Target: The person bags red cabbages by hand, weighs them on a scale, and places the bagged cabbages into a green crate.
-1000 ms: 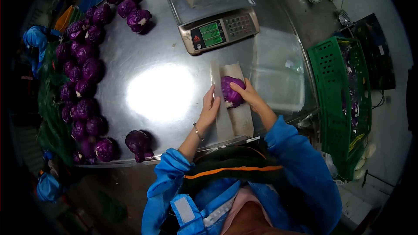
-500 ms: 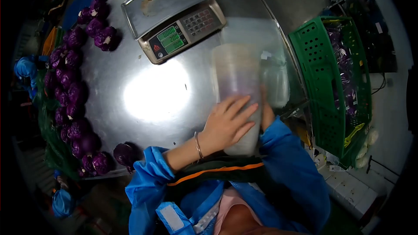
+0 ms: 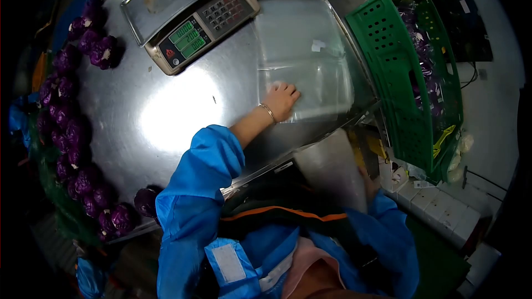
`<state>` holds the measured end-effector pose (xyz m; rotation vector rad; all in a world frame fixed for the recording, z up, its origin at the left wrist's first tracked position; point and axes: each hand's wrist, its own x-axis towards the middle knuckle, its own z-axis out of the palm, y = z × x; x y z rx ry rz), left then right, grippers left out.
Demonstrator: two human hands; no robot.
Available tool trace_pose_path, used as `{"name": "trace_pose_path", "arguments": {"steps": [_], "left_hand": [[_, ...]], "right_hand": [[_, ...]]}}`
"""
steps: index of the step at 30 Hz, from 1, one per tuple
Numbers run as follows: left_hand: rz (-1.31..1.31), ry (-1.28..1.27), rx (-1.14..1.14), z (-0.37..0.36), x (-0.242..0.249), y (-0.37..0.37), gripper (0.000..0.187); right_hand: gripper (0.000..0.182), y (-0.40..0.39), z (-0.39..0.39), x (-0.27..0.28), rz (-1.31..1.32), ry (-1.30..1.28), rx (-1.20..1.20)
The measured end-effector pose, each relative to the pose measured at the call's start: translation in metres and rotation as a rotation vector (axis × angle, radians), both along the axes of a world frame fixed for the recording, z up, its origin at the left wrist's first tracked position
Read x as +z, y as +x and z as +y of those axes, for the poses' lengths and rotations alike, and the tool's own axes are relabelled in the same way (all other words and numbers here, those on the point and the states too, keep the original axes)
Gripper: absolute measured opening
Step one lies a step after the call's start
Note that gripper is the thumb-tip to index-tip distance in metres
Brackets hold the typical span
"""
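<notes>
My left hand (image 3: 281, 101), with a bracelet at the wrist, rests on the near edge of a pile of clear plastic bags (image 3: 327, 86) on the metal table. Its fingers are bent and close together over the plastic. Below the table's front edge, my right hand (image 3: 370, 184) grips the side of a whitish, see-through plastic bag (image 3: 330, 166). That bag is blurred and hangs close to my body; my right fingers are partly hidden behind it. Purple cabbages (image 3: 72, 133) lie in a long cluster along the table's left side, and one cabbage (image 3: 146, 202) sits nearer me.
A digital scale (image 3: 194, 30) with a lit green display stands at the back of the table (image 3: 122, 105). To the right, a green crate (image 3: 388, 66) holds wrapped purple cabbages (image 3: 424, 72). White boxes (image 3: 432, 205) are low on the right.
My left hand has left the raised plastic bag and moved up onto the pile. My right hand has drawn that bag down and toward me, off the table. The view has shifted slightly.
</notes>
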<state>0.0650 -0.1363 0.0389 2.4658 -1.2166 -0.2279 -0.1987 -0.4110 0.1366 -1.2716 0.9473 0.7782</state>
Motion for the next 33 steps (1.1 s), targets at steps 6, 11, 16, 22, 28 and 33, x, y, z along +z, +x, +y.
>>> {"name": "trace_pose_path", "arguments": {"steps": [6, 11, 16, 22, 28, 33], "left_hand": [[-0.030, 0.119, -0.045, -0.008, -0.004, -0.004, 0.043], [-0.017, -0.090, -0.124, 0.013, -0.021, -0.002, 0.042], [-0.103, 0.080, -0.084, 0.006, -0.008, -0.009, 0.033], [0.030, -0.181, -0.163, 0.016, -0.029, 0.012, 0.024], [-0.162, -0.709, 0.447, 0.064, 0.062, -0.045, 0.011], [0.084, -0.913, 0.830, 0.068, 0.066, -0.086, 0.011]], "right_hand": [[0.054, 0.050, 0.078, 0.065, -0.034, 0.369, -0.168], [0.055, 0.041, 0.088, 0.058, 0.065, 0.187, -0.196], [0.052, 0.035, 0.089, 0.050, 0.045, 0.356, -0.264], [0.049, 0.027, 0.086, 0.021, 0.019, 0.206, -0.167], [0.060, 0.079, 0.110, 0.070, -0.126, 0.348, -0.258], [0.090, 0.159, 0.116, -0.018, -0.383, 0.284, 0.198]]}}
